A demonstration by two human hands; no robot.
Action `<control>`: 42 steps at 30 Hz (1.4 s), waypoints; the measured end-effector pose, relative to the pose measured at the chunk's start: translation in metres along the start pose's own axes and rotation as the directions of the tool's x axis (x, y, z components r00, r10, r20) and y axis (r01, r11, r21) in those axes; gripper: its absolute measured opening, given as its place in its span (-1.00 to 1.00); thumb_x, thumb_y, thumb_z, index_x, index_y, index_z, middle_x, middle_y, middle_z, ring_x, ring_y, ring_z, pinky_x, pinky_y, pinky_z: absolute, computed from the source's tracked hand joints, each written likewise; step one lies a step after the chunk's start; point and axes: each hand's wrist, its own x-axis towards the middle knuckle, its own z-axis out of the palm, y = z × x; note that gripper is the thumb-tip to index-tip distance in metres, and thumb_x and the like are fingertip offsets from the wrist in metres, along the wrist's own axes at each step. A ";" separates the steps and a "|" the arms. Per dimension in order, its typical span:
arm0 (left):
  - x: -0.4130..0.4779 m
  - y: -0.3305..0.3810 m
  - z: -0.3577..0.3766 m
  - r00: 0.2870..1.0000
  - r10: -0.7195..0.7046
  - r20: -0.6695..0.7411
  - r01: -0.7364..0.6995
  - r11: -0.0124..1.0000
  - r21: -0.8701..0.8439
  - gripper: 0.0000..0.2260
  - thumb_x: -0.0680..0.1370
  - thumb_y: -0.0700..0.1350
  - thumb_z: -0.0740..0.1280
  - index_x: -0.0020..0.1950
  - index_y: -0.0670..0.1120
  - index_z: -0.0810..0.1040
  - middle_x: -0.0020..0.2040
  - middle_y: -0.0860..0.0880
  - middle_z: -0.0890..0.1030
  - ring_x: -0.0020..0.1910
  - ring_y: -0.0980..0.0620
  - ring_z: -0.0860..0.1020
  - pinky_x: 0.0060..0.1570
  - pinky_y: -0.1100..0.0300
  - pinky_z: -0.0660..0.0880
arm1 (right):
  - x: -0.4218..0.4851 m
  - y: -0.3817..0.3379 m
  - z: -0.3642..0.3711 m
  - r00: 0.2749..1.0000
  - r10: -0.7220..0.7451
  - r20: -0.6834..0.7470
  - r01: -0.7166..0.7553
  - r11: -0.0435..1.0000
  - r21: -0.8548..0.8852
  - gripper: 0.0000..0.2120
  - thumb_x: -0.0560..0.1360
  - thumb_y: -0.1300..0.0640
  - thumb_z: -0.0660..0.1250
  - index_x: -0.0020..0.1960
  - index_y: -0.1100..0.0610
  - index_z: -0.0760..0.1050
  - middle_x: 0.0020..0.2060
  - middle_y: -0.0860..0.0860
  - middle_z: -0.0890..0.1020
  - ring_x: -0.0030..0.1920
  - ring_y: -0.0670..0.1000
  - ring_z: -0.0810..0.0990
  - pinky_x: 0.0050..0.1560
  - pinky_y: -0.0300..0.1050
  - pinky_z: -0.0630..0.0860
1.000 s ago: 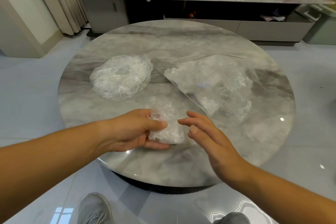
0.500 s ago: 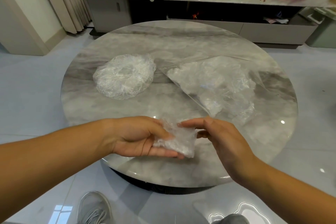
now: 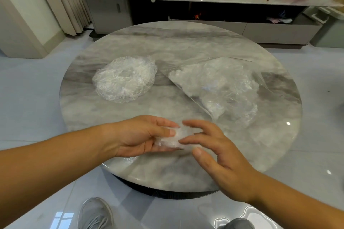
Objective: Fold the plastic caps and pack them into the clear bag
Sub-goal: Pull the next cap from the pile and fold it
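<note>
I see my left hand (image 3: 141, 135) curled around 1 crumpled clear plastic cap (image 3: 172, 138), thumb pressed on top, just above the near edge of the round grey marble table (image 3: 186, 42). My right hand (image 3: 214, 150) holds nothing, its spread, nearly straight fingers touching the cap's right side. A round pile of clear plastic caps (image 3: 124, 79) lies toward the left edge. The clear bag (image 3: 223, 87), with caps inside, lies flat toward the right edge.
</note>
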 end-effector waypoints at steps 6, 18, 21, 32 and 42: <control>0.001 0.007 0.018 0.962 0.241 -0.133 -0.207 0.952 0.227 -0.77 0.52 -0.34 0.42 0.16 -0.16 0.57 0.09 -0.24 0.63 -0.03 -0.19 0.57 -0.07 0.06 0.67 | 0.017 -0.023 -0.008 0.905 0.424 -0.039 -0.371 0.830 0.417 -0.73 0.61 -0.16 0.27 -0.03 -0.11 0.73 0.08 -0.19 0.69 0.17 -0.18 0.62 0.29 0.01 0.55; 0.013 0.037 0.081 0.768 0.639 -0.045 -0.398 0.530 0.749 -0.76 0.65 0.08 0.21 0.11 0.00 0.60 0.12 0.04 0.62 0.09 0.17 0.58 0.16 0.16 0.53 | 0.010 -0.016 -0.113 0.703 0.395 -0.591 -0.224 0.912 0.342 -0.39 0.72 -0.12 0.00 -0.20 0.08 0.72 -0.14 0.03 0.75 -0.09 0.11 0.72 0.04 0.07 0.63; 0.018 0.037 0.092 0.763 0.642 0.076 -0.378 0.348 0.858 -0.73 0.66 0.12 0.17 0.21 0.12 0.61 0.40 0.22 0.42 0.34 0.35 0.36 0.22 0.45 0.26 | 0.005 0.006 -0.141 0.600 0.459 -0.655 -0.293 0.888 0.355 -0.37 0.71 -0.19 -0.03 -0.15 0.13 0.68 -0.21 0.09 0.74 -0.15 0.16 0.73 0.10 0.22 0.64; 0.043 0.024 0.116 0.881 0.450 0.147 -0.208 0.090 0.974 -0.34 0.63 0.29 0.00 0.65 0.06 -0.12 0.59 0.21 -0.32 0.53 0.28 -0.35 0.55 0.20 -0.23 | 0.010 0.026 -0.124 0.693 0.606 -0.390 -0.361 0.760 0.541 -0.39 0.65 -0.30 -0.05 0.08 0.03 0.66 0.09 0.02 0.72 0.13 0.00 0.68 0.31 0.08 0.54; 0.035 0.017 0.099 0.874 0.439 0.207 -0.296 0.145 0.944 -0.31 0.63 0.28 0.05 0.63 0.10 -0.23 0.58 0.30 -0.31 0.49 0.43 -0.28 0.42 0.46 -0.22 | 0.045 0.008 -0.118 0.813 0.546 -0.202 -0.239 0.629 0.739 -0.32 0.61 -0.36 -0.07 0.39 0.10 0.48 0.34 -0.03 0.57 0.35 -0.05 0.53 0.38 0.11 0.45</control>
